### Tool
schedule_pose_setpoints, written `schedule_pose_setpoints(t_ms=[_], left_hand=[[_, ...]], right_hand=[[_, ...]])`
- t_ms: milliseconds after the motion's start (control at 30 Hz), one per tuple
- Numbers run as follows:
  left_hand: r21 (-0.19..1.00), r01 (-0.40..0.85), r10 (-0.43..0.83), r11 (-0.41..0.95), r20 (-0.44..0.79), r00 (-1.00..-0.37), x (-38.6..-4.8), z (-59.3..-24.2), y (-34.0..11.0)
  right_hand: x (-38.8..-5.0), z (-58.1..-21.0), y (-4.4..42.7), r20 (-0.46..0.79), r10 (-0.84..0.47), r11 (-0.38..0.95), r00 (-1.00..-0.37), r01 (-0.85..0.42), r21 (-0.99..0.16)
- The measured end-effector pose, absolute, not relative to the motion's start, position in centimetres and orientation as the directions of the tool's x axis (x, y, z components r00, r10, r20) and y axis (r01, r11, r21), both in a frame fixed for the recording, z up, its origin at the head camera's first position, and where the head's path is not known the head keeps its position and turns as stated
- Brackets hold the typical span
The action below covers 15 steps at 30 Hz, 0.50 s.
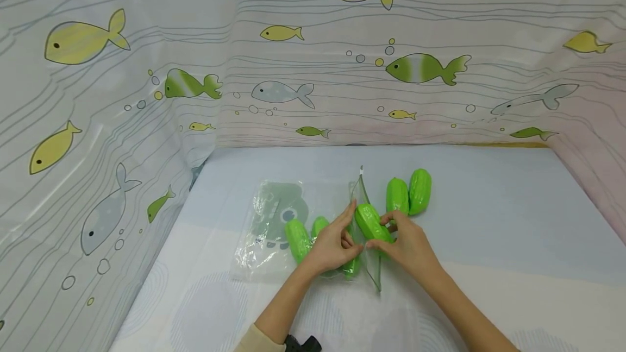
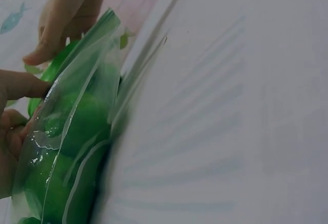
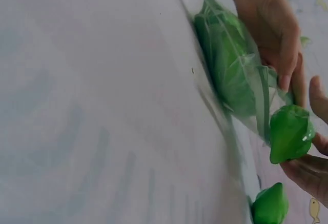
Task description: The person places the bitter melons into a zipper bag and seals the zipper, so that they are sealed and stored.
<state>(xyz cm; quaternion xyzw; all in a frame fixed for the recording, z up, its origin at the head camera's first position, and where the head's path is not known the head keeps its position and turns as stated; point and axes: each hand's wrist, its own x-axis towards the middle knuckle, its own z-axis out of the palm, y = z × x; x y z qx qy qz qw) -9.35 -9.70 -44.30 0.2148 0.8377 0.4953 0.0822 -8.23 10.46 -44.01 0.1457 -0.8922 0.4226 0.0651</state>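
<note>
A clear zip bag (image 1: 246,265) with a grey-green cartoon print lies on the table, its mouth facing right. Several glossy green toy cucumbers (image 1: 297,238) are inside it. My left hand (image 1: 330,246) pinches the bag near its mouth, between thumb and fingers. Another toy cucumber (image 1: 370,221) is at the opening, gripped by the thumb and fingers of my right hand (image 1: 411,246). In the right wrist view, this toy cucumber (image 3: 291,134) shows beside the bag's green zip edge (image 3: 264,101). Part of the bag's contents is hidden behind my left hand.
Two more toy cucumbers (image 1: 397,195) lie side by side on the table, just beyond my right hand. The pale table (image 1: 489,221) is backed by a fish-print curtain (image 1: 303,64). A small black object (image 1: 303,344) shows by the left sleeve.
</note>
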Motion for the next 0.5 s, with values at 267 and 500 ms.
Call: schedule_pose_setpoints(t_ms=[267, 500], left_hand=[[0.887, 0.255, 0.434, 0.386, 0.069, -0.898, -9.2, -43.3, -9.4], [0.935, 0.197, 0.430, 0.296, 0.054, -0.901, -9.4, -42.9, -9.2]], right_hand=[[-7.4, -43.1, 10.4, 0.148, -0.202, 0.548, -0.968, -0.237, -0.802], [-6.8, -42.6, 10.5, 0.180, -0.196, 0.575, -0.964, -0.262, -0.775]])
